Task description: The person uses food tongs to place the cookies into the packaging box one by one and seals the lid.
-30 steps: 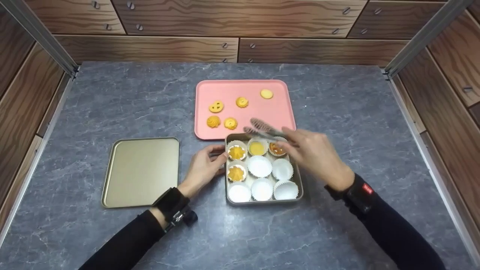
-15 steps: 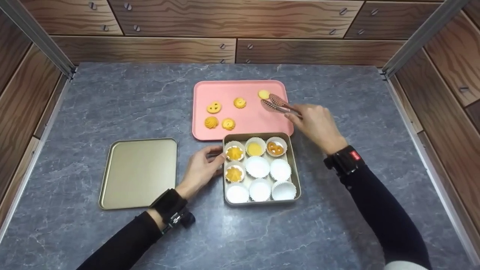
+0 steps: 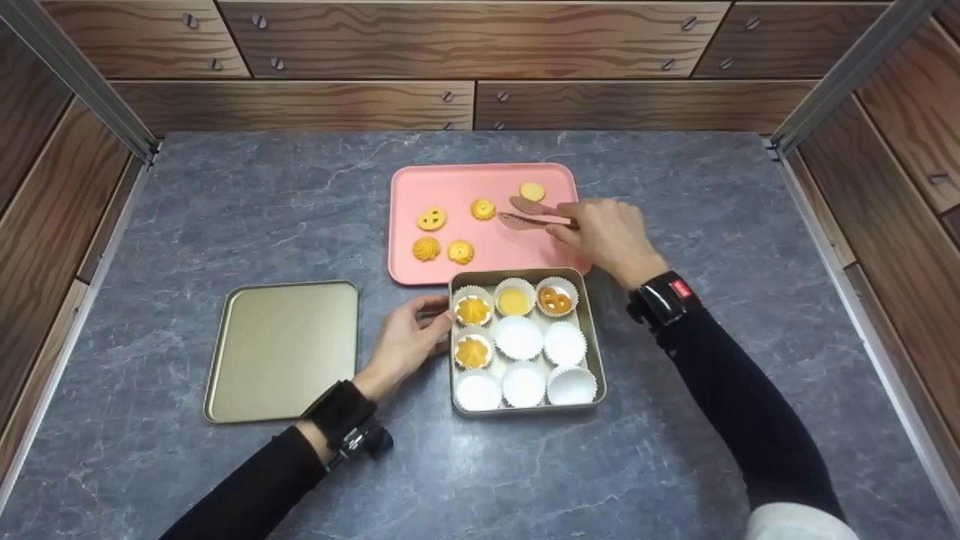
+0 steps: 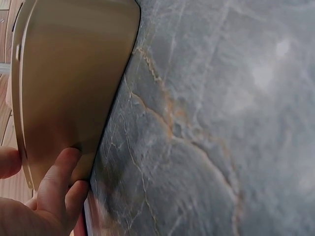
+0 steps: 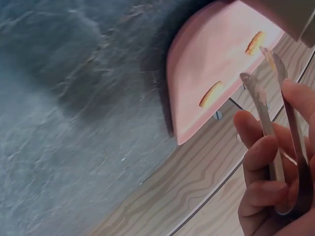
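In the head view my right hand [image 3: 609,234] grips a pair of tongs [image 3: 536,210] over the pink tray [image 3: 487,266]. Their tips stand apart, between a swirled ring cookie [image 3: 483,209] and a plain round cookie [image 3: 532,192]. The right wrist view shows fingers and thumb curled round the tongs [image 5: 268,110], nothing between the tips. My left hand [image 3: 409,337] rests against the left side of a square tin [image 3: 601,375]. In the left wrist view its fingertips touch the tin's outer wall [image 4: 74,73], with the thumb at the rim.
White paper cups [image 3: 519,337] fill the tin; its back row and left side hold several cookies. A pretzel-shaped cookie [image 3: 431,218], a piped swirl cookie [image 3: 426,249] and another ring cookie [image 3: 460,252] lie on the tray. The tin's lid [image 3: 285,352] lies at left.
My right hand has carried the tongs from over the tin's back row to the tray's right side, then slightly left, toward the nearer ring cookie. The left hand stays at the tin.
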Motion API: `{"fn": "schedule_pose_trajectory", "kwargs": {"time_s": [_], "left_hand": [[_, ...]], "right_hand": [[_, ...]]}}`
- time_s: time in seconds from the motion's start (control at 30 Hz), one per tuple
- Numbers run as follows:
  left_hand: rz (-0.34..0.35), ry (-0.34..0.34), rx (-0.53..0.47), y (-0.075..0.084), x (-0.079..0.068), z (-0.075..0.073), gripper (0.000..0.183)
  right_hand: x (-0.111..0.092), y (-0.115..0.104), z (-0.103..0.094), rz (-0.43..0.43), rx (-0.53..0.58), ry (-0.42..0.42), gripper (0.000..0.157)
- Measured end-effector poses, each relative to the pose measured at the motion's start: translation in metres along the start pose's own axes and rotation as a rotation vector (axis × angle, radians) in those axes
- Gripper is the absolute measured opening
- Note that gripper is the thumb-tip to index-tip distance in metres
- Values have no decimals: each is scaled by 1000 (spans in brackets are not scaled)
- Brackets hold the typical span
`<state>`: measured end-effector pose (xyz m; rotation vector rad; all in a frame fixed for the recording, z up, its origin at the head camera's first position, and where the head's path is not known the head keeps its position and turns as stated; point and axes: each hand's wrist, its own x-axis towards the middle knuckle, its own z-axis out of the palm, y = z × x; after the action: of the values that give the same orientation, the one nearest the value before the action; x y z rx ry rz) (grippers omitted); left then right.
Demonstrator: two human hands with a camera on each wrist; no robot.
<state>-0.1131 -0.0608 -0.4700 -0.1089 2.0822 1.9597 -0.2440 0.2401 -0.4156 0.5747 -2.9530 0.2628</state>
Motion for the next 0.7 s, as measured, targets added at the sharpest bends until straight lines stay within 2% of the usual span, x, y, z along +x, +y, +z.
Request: {"fn": "schedule_pose_trajectory", "kwargs": {"time_s": [0.27,0.5,0.7], "left_hand": [[-25,-7,-7,0,0,2,46],[-13,1,18,1,-1,-1,46],[-5,5,38,1,-1,-1,47]], "right_hand": [[18,-18,1,-14,-22,-25,36],[32,-36,0,-32,-20,-38,37],[40,-45,-1,-73,-62,-11,38]]}}
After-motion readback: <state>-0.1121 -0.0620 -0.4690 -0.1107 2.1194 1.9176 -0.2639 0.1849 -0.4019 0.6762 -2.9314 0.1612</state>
